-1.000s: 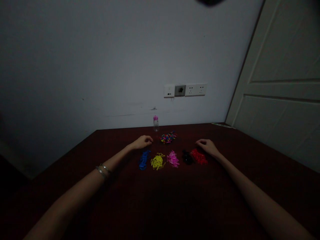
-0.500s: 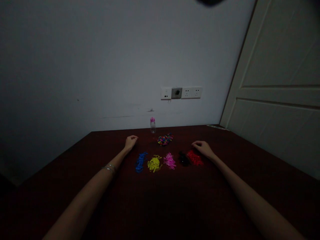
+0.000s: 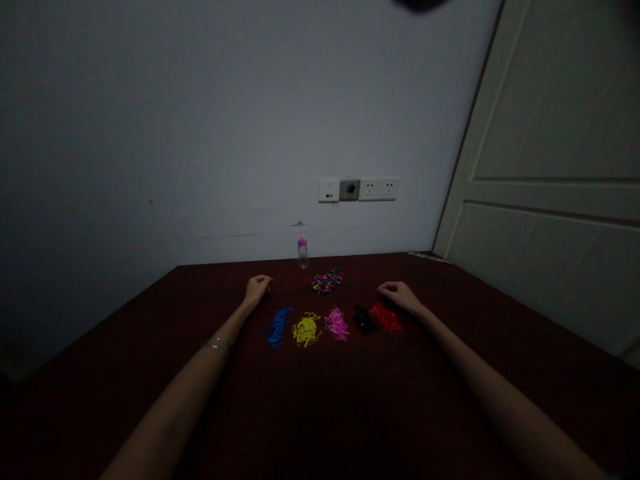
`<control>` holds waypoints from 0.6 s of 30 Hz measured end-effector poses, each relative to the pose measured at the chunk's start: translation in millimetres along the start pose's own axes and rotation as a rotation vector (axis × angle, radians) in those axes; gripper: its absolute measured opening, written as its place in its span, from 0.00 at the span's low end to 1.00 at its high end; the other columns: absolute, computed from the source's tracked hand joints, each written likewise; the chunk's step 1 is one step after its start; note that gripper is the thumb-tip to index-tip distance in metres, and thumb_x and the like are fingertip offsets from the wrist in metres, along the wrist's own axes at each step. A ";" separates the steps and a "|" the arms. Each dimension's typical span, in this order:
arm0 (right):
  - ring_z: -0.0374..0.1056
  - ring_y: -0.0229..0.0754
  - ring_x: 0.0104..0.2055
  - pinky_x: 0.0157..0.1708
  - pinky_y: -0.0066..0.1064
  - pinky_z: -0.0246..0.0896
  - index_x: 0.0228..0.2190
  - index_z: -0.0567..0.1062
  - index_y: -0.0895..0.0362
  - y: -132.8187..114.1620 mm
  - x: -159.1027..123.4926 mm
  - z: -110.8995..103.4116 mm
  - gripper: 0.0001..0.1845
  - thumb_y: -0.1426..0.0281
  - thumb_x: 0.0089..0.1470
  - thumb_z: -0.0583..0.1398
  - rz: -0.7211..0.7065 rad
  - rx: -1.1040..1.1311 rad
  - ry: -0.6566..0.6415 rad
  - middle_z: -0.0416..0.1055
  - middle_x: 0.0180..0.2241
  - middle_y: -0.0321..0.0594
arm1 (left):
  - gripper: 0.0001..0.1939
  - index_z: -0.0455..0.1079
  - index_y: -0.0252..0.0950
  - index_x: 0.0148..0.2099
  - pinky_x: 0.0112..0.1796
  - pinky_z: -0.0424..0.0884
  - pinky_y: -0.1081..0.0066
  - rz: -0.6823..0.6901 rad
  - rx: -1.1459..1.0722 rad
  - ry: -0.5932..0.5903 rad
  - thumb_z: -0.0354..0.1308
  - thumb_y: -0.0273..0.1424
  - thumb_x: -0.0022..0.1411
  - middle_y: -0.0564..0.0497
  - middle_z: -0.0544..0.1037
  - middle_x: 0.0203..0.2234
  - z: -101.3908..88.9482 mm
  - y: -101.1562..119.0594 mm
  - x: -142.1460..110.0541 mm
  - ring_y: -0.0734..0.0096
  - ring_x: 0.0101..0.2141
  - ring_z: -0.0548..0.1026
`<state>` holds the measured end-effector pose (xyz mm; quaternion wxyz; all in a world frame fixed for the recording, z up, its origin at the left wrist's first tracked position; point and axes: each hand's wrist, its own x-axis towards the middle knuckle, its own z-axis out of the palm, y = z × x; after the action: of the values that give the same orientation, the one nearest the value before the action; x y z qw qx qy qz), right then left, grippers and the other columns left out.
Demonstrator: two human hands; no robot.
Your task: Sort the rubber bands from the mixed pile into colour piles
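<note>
My left hand (image 3: pixel 258 287) rests on the dark red table with its fingers curled in, left of a mixed pile of small multicoloured pieces (image 3: pixel 327 281). My right hand (image 3: pixel 400 295) lies just behind a pile of red strips (image 3: pixel 386 317), fingers bent together; nothing shows in either hand. In a row across the table lie thin band-like strips sorted by colour: a blue pile (image 3: pixel 279 327), a yellow pile (image 3: pixel 307 329), a pink pile (image 3: pixel 337 324) and a black pile (image 3: pixel 364 319) beside the red one. The pieces are too small to make out singly.
A clear bottle with a pink top (image 3: pixel 303 254) stands upright near the wall, behind the mixed pile. Sockets and a switch (image 3: pixel 359 190) are set in the wall (image 3: pixel 225 133). A pale panelled door (image 3: pixel 550 200) rises at the right. The room is dim.
The view has shifted slightly, so everything sits a little further left. Both hands stay in about the same places on the table, and the piles look unchanged.
</note>
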<state>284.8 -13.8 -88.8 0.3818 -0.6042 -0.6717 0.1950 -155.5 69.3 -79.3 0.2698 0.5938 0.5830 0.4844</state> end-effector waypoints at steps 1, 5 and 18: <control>0.69 0.42 0.30 0.32 0.30 0.62 0.28 0.77 0.59 -1.6 2.7 0.5 0.15 0.63 0.43 0.55 0.008 0.026 -0.010 0.75 0.27 0.41 | 0.13 0.71 0.32 0.30 0.21 0.57 0.77 -0.003 -0.001 -0.001 0.51 0.35 0.47 0.57 0.65 0.12 0.4 -0.1 0.1 0.77 0.17 0.63; 0.68 0.39 0.28 0.27 0.26 0.60 0.28 0.77 0.61 -11.3 17.2 8.2 0.14 0.66 0.42 0.56 -0.002 0.089 -0.012 0.74 0.26 0.41 | 0.13 0.72 0.32 0.29 0.21 0.57 0.77 0.015 0.002 0.000 0.52 0.35 0.46 0.56 0.66 0.12 1.1 1.0 -1.8 0.76 0.17 0.63; 0.69 0.37 0.32 0.34 0.24 0.61 0.35 0.76 0.60 -35.5 81.7 53.5 0.15 0.77 0.45 0.55 -0.061 -0.198 0.028 0.74 0.31 0.41 | 0.11 0.72 0.31 0.28 0.23 0.59 0.77 0.029 0.065 0.019 0.51 0.31 0.47 0.56 0.66 0.11 1.2 -4.2 -0.1 0.75 0.18 0.65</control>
<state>223.0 68.4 -74.3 0.3352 -0.6208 -0.7005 0.1076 -156.2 70.3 -83.5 0.2377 0.6062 0.5923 0.4746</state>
